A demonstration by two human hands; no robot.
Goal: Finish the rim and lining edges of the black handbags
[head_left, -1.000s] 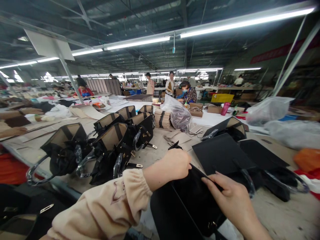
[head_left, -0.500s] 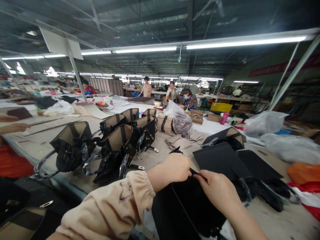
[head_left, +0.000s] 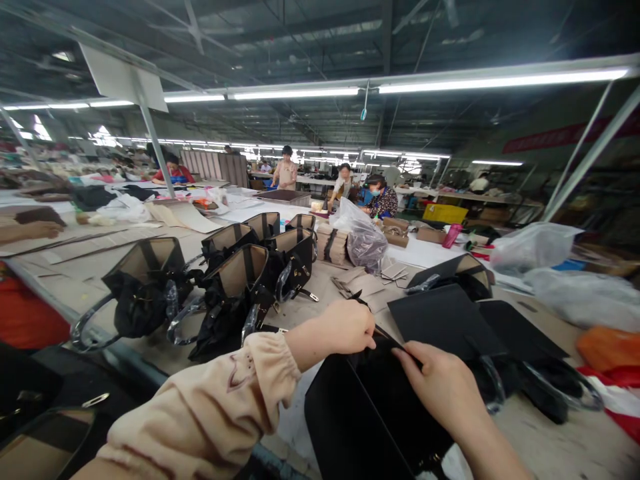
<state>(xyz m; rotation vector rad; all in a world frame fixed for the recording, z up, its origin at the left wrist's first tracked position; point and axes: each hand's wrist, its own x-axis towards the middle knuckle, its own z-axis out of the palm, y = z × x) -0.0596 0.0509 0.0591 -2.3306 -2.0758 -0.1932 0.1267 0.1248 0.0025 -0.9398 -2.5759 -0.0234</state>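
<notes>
A black handbag lies in front of me at the table's near edge, its upper rim facing away from me. My left hand is closed in a fist-like grip on the far rim; a beige sleeve covers that forearm. On the right part of the same rim, my right hand pinches the edge between thumb and fingers. The fingertips of the left hand are partly hidden. Just right of the bag lie flat black panels with plastic-wrapped handles.
Several open black handbags with beige linings stand to the left. Behind them are a stack of beige pieces and a plastic bag. Another person's hand is at the far left. More black bags lie lower left.
My left hand has shifted slightly left along the rim, widening the gap between my hands. The right hand stays on the rim, and more of the bag's front shows.
</notes>
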